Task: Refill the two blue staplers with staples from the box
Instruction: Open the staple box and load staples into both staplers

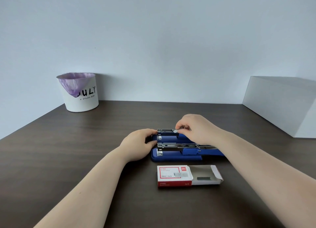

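Desk: dark brown wood-grain tabletop [71, 156] against a pale wall; everything below sits on it.
Box at right: large plain white cuboid [282, 104] at the far right edge, well apart from my work.
Bin: white round waste bin [82, 97] with black lettering and a purple plastic liner, far left corner by the wall.
Near stapler: long blue stapler with a chrome magazine [179, 151], lying sideways just beyond the staple box, top swung open, metal channel exposed.
Far stapler: second blue stapler of the same build [164, 136], just behind the near one and parallel to it, also open; my hands cover much of it.
Staple box: small red-and-white cardboard box [174, 175], nearest me, its grey inner tray slid out to the right with a dark strip of staples lying in it.
Left hand [136, 144]: curled around the left end of the far stapler's base, holding it against the desk.
Right hand [196, 128]: over the far stapler, thumb and fingertips pinched on a short silver strip of staples [176, 130].
Strip position: at the open magazine of the far stapler; whether it is seated in the channel, I cannot tell.
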